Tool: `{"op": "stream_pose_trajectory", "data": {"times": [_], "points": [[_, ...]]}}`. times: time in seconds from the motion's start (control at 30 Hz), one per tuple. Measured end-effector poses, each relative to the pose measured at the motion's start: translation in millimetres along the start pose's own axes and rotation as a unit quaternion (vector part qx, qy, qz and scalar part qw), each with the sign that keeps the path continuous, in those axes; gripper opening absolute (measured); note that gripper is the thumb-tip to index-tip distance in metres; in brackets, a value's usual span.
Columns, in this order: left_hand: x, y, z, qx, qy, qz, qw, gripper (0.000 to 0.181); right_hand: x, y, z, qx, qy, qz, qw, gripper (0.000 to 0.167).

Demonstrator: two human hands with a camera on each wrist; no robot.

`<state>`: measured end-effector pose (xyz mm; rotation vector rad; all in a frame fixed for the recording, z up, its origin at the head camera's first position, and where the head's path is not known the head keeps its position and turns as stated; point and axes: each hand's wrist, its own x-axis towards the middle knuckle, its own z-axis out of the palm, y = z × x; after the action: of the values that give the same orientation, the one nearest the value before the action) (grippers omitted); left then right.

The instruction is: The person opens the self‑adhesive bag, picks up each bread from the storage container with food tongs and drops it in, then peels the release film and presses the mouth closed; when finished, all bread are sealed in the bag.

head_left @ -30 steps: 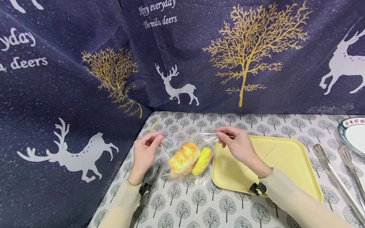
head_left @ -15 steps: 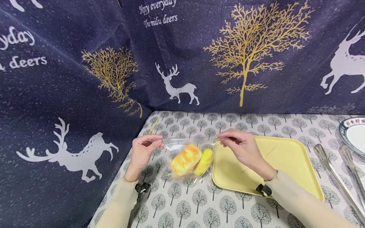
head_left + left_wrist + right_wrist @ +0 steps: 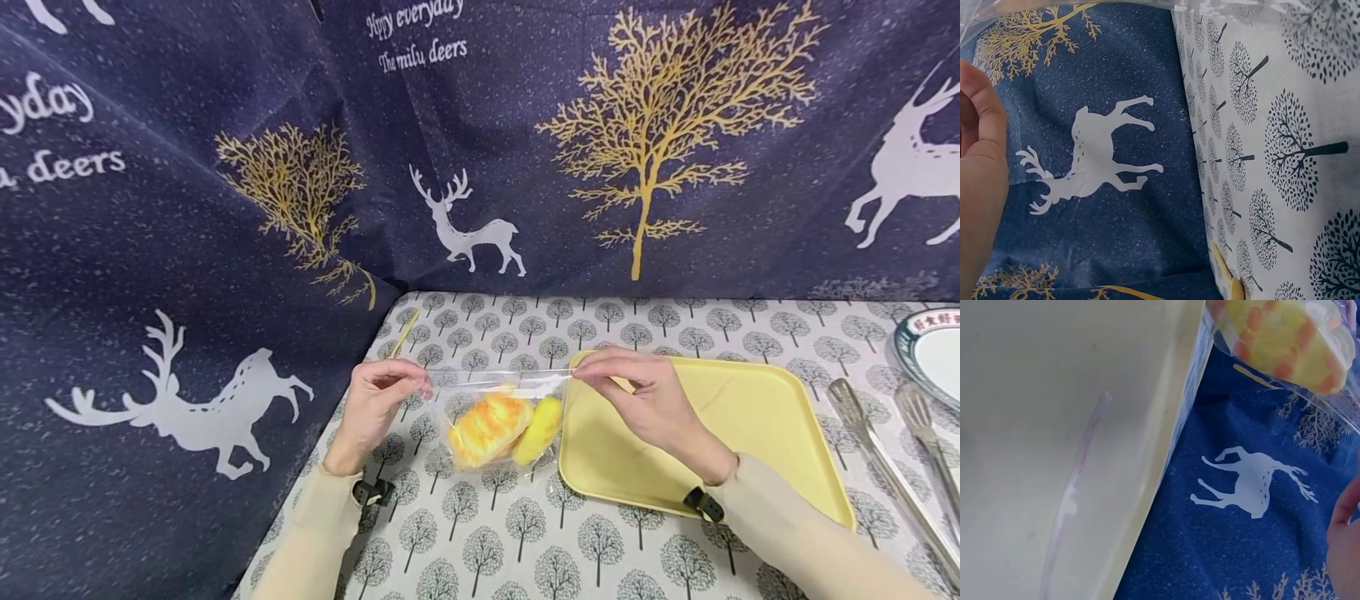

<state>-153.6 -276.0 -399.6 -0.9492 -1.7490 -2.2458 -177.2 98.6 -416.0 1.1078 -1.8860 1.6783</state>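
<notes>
A clear plastic bag point(image 3: 551, 385) is stretched between the two hands, its top edge running nearly straight across. Inside lie a golden-brown bread loaf point(image 3: 491, 427) and a slimmer yellow bread roll point(image 3: 538, 429); something paler under the loaf is mostly hidden. My left hand point(image 3: 377, 410) pinches the bag's upper left corner between thumb and fingers. At the upper right corner, my right hand point(image 3: 637, 396) pinches the edge. In the right wrist view the roll point(image 3: 1288, 347) shows orange stripes through the plastic.
A yellow tray point(image 3: 720, 433) lies under and beyond the right hand, with a thin streak or strip point(image 3: 1075, 487) on it. Farther right are a slotted metal utensil point(image 3: 870, 442), a serving fork point(image 3: 922, 425) and a plate point(image 3: 911, 354). A slim yellow object point(image 3: 405, 333) lies at back left.
Both hands have come down slightly, and the right has shifted a little to the right. The bag's top edge has become straighter and tauter, with the breads inside shifting slightly right.
</notes>
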Motion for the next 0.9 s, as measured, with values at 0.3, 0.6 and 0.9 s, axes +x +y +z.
{"op": "stream_pose_trajectory", "data": {"times": [0.3,0.6,0.9], "points": [[-1.9,2.5,2.3,0.026,-0.002,0.003,0.9997,0.052,-1.4,-5,-2,-0.037,0.0,-0.055,0.9978,0.04],[-0.9,11.0,16.9,0.15,0.106,-0.011,0.9829,0.044,1.0,-10,0,-0.065,0.013,-0.169,0.9834,0.037],[-1.7,19.3,30.7,0.239,0.159,-0.003,0.958,0.008,0.5,-12,5,-0.045,0.044,-0.133,0.9891,0.009]]}}
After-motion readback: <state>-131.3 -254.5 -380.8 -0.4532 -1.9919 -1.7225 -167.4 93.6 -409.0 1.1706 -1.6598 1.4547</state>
